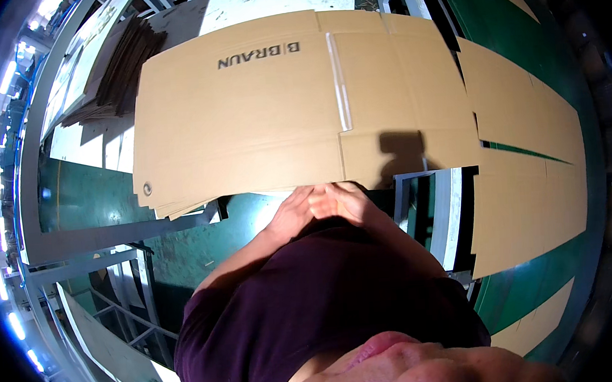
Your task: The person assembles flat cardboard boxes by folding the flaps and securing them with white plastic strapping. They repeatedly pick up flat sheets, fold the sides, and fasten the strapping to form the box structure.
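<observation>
A large flattened cardboard carton (239, 125) lies before me, with dark print, a pale strip along one seam and more sheet edges showing beneath its near left corner. At the middle of its near edge, close to my body, my left hand (296, 211) and my right hand (351, 203) meet. The fingers of both are drawn in and pressed close together, touching or nearly touching each other. Part of the fingertips is hidden by the hands and the board's edge, so whether anything is between them cannot be made out.
A stack of brown cardboard sheets (120, 73) stands on a white surface at the far left. To the right, further flat cartons (531, 198) lie on a green surface (515, 294). Grey metal frame bars (113, 238) run at the left, above a green floor (184, 258).
</observation>
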### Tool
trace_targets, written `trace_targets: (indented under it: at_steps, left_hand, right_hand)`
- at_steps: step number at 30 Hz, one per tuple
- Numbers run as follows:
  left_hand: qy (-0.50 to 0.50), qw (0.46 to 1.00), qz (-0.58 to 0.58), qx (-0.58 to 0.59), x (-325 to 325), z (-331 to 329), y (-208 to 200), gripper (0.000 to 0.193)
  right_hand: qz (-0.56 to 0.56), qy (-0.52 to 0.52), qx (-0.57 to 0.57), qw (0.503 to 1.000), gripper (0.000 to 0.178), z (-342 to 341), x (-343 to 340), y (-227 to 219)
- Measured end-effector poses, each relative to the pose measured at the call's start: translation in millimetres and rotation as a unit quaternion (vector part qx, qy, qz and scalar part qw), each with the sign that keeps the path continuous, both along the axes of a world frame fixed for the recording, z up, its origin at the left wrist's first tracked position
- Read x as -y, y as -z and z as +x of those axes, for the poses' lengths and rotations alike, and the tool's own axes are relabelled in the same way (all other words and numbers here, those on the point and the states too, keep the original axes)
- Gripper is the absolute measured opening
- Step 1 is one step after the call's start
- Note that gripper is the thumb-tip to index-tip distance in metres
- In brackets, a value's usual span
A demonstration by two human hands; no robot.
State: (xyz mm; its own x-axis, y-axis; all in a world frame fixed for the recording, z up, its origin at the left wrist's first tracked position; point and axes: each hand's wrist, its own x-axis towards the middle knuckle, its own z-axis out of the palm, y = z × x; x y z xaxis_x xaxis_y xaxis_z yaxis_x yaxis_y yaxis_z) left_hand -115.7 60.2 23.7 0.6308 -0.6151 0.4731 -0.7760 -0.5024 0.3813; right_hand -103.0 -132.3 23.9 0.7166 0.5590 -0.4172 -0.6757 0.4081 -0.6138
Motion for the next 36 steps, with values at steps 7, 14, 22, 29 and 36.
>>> trace_targets:
  at_steps: [7, 14, 22, 29, 36]
  left_hand:
    - [-0.101, 0.995, -0.016, 0.013, 17.8, 11.0, -66.8, 0.043]
    - [-0.072, 0.989, 0.120, 0.042, 52.9, 54.9, -12.3, 0.030]
    - [-0.045, 0.996, 0.077, -0.004, 47.1, 57.1, -8.2, 0.027]
    - [-0.038, 0.999, 0.007, 0.010, 43.3, 57.7, 23.9, 0.021]
    - [-0.041, 0.999, -0.010, 0.010, 42.4, 60.4, 12.5, 0.022]
  right_hand:
    - [-0.320, 0.048, -0.009, 0.946, 0.047, -17.1, 196.8, 32.1]
    - [-0.227, 0.549, 0.149, 0.790, 0.031, 41.6, 288.6, 32.0]
    - [-0.504, 0.165, 0.654, 0.540, 0.029, 37.2, 102.7, -76.1]
    - [-0.581, 0.030, 0.684, 0.440, 0.034, 52.4, 28.4, 1.0]
    - [-0.535, -0.039, 0.707, 0.461, 0.041, 63.7, 29.9, -8.6]
